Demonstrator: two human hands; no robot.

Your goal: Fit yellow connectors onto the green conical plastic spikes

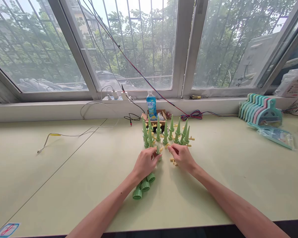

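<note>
My left hand (146, 162) is closed around a green watering spike (158, 150), held upright with its pointed tip up. A bit of yellow shows at the spike's side. To the right, my right hand (182, 156) pinches a small yellow valve (167, 145) between thumb and fingertips. Beneath that hand more yellow valves (173, 161) lie on the table, partly hidden by it. Beyond both hands stand several upright green spikes (165, 133), many with yellow valves at their sides. Several green spikes with open threaded ends (145, 185) lie beside my left forearm.
A blue-labelled bottle (151, 106) and a small cardboard box (161, 115) stand behind the spikes. Coiled cable (192, 115) lies near the window ledge. At right are pastel hangers (260, 109) and a packaged one (273, 134). A white cable (72, 135) crosses the pale table (76, 198).
</note>
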